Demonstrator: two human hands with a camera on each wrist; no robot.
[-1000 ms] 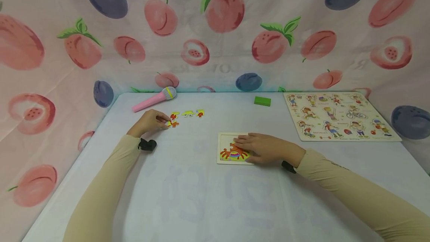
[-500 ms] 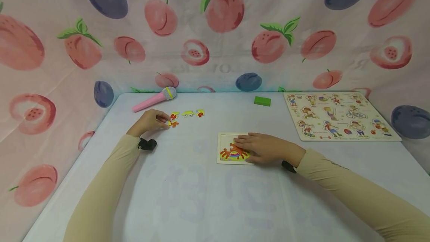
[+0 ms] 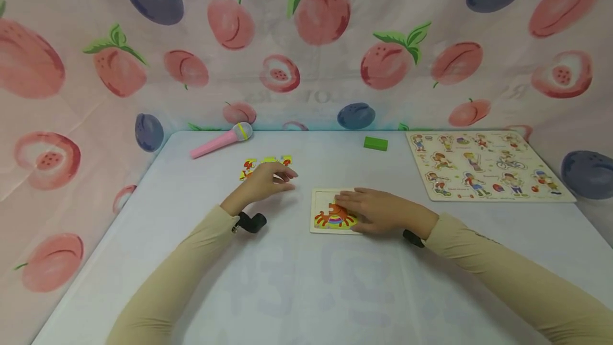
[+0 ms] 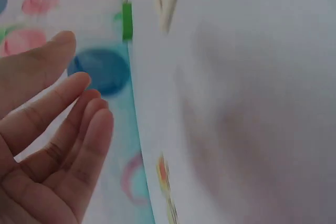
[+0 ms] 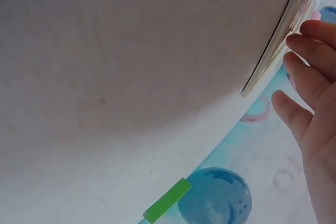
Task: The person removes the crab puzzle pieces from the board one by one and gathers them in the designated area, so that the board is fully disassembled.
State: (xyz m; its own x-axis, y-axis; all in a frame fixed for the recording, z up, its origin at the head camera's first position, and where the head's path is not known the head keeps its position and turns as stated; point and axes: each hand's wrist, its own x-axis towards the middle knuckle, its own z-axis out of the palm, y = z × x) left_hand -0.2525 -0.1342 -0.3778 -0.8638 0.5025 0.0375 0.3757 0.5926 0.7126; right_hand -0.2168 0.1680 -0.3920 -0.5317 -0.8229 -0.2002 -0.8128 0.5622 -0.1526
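puzzle tray (image 3: 322, 200) lies flat, crab's belly (image 3: 334, 221) facing near, long axis unclear under right hand (image 3: 380, 210), fingers laid straight; left hand (image 3: 267, 180) hovers, fingers half-curled, empty.

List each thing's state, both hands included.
tray: partly filled, upper left bare
left hand: empty, fingers loosely bent
right hand: resting on tray
loose pieces: outside tray, partly hidden by left hand
mic: lying on its side
block: lying flat
board: lying flat
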